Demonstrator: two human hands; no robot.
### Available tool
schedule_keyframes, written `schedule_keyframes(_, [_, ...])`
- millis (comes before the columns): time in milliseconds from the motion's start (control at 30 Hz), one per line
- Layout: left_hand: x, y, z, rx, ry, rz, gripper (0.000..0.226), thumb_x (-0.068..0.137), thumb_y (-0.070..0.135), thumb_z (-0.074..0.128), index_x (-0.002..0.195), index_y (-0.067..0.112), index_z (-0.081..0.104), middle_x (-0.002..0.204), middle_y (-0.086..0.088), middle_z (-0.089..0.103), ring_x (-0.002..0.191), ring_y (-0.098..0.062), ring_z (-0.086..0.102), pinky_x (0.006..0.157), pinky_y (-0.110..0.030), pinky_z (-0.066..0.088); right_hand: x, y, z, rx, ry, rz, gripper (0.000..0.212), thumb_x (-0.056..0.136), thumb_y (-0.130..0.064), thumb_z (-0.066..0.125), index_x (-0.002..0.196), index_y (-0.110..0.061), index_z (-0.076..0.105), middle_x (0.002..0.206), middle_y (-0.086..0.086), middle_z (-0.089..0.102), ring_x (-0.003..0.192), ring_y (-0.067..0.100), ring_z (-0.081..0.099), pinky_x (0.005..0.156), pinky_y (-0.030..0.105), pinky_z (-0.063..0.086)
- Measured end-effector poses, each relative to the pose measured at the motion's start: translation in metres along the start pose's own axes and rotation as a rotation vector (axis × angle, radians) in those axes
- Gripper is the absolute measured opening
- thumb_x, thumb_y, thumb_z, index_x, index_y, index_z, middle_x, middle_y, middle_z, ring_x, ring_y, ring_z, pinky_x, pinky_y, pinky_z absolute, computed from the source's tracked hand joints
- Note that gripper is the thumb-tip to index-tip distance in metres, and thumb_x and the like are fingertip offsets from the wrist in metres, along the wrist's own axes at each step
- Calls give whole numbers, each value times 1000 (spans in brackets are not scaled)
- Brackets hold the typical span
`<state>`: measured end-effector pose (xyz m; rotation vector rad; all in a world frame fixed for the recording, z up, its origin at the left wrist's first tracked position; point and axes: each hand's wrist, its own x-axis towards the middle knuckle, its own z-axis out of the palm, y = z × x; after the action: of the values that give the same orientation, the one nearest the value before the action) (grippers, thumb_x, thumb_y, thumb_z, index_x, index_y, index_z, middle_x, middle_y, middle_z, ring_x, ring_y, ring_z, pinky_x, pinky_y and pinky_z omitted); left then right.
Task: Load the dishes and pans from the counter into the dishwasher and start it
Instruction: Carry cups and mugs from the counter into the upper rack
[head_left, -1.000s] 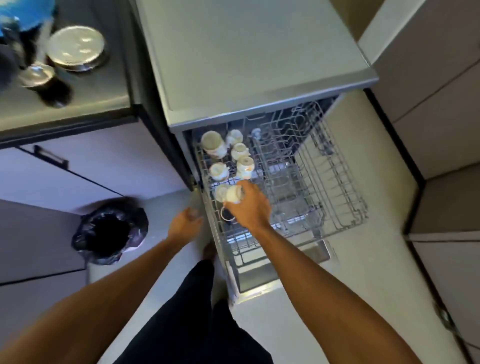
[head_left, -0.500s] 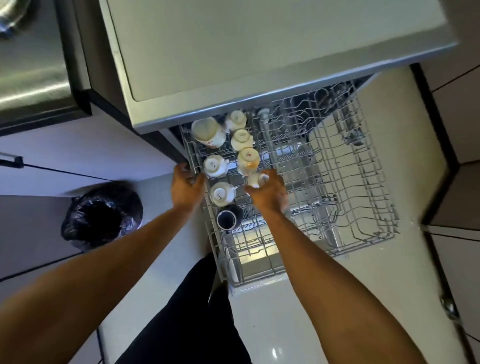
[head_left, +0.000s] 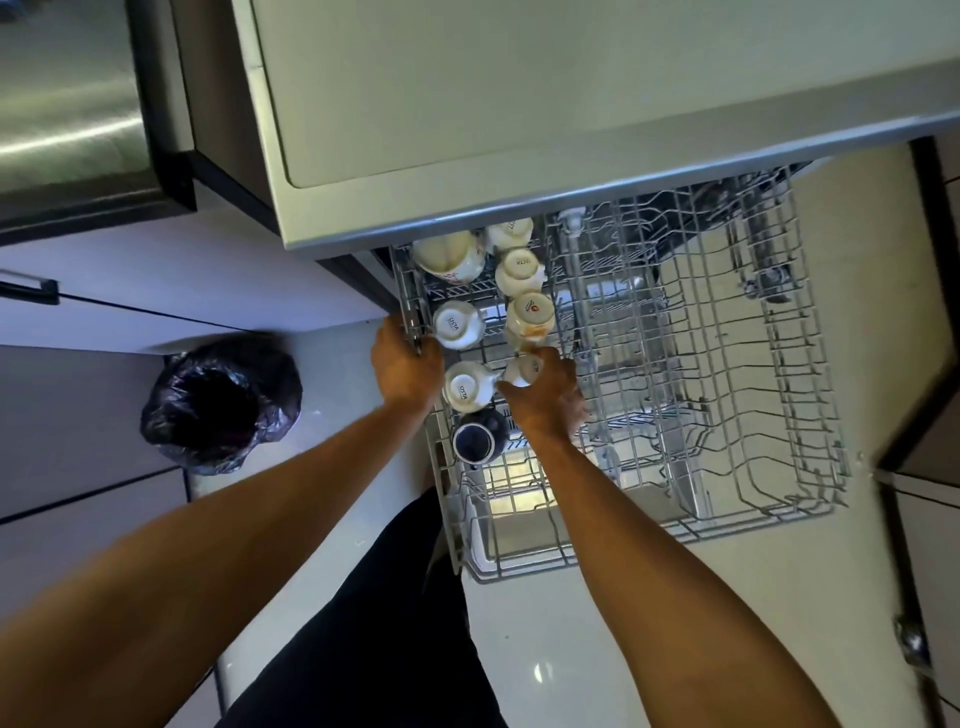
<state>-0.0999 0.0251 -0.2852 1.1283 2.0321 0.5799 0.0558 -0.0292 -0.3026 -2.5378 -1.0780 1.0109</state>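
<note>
The dishwasher's upper wire rack (head_left: 727, 395) is pulled out below the grey dishwasher top (head_left: 519, 104). Several white cups stand upside down along its left side, with a dark blue mug (head_left: 475, 439) nearest me. My right hand (head_left: 545, 395) grips a small white cup (head_left: 524, 370) beside another white cup (head_left: 465, 392). My left hand (head_left: 402, 366) holds the rack's left rim. The right part of the rack holds nothing.
A bin lined with a black bag (head_left: 221, 402) stands on the floor to the left. Pale cabinet fronts (head_left: 130, 270) run along the left, and more cabinets (head_left: 930, 545) close in on the right. The open dishwasher door (head_left: 519, 551) lies under the rack.
My left hand rose from the floor side to the rack's left rim. My right hand carried the small cup a slot further right. The view shifted closer over the rack.
</note>
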Motion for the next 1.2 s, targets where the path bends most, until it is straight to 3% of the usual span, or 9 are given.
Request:
schedule_keyframes(200, [0,1,1,11,1,18,31,84,14,66,114,10,57,110,-9,64,101,-26,59,85,-39,51,1,0,-2,-19,-32,4,69,66,-45,88,122,-28,50,124,5,54,111,34,58,85,47,51])
schedule_keyframes(400, [-1,3,-1,3,1,26,31,84,16,66,114,12,57,111,-10,65,102,-28,59,83,-38,49,5,-1,-9,17,-86,55,88,63,-44,90,133,-34,37,132,3,54,117,32,57,89,46,50])
schedule_keyframes(567, [-5,5,-3,-13,10,26,30,84,17,65,113,12,57,110,-10,65,101,-25,59,80,-33,45,8,-1,-19,-6,-161,73,96,55,-46,95,131,-37,37,130,3,57,116,31,59,88,46,53])
schedule_keyframes(733, [-8,2,-7,-22,-7,43,26,83,19,65,108,15,56,105,-7,66,96,-27,60,79,-41,52,0,9,-30,8,-155,42,94,55,-50,94,131,-31,43,125,3,62,111,28,62,81,37,51])
schedule_keyframes(867, [-17,-2,-16,-54,-2,115,18,86,25,68,97,23,54,100,-6,67,93,-28,62,76,-39,53,-17,16,-44,-3,-109,36,84,58,-62,87,126,-32,48,121,1,66,104,28,66,77,36,53])
schedule_keyframes(967, [-27,-10,-31,-73,-38,103,23,86,29,70,102,22,56,98,1,66,90,-20,62,75,-32,52,-34,14,-58,18,-50,54,77,64,-67,81,126,-34,51,119,1,69,102,28,67,80,37,53])
schedule_keyframes(1067, [-40,-16,-53,-58,-82,157,15,86,26,66,99,19,63,97,1,67,88,-15,63,70,-22,48,-51,13,-72,30,-47,37,56,69,-69,75,107,-31,62,107,-1,71,97,26,67,81,36,54])
schedule_keyframes(1133, [-46,-18,-69,-17,-79,207,12,86,21,65,96,16,69,95,2,69,86,-13,64,68,-17,45,-61,9,-79,13,-33,7,47,73,-68,70,100,-30,64,101,-2,71,93,26,67,79,34,53])
schedule_keyframes(1200, [-53,-22,-92,2,-42,260,9,86,19,66,93,17,70,93,0,69,85,-14,64,72,-23,47,-77,-2,-89,-3,-15,-58,36,80,-59,68,97,-28,65,99,0,71,91,27,66,77,33,52])
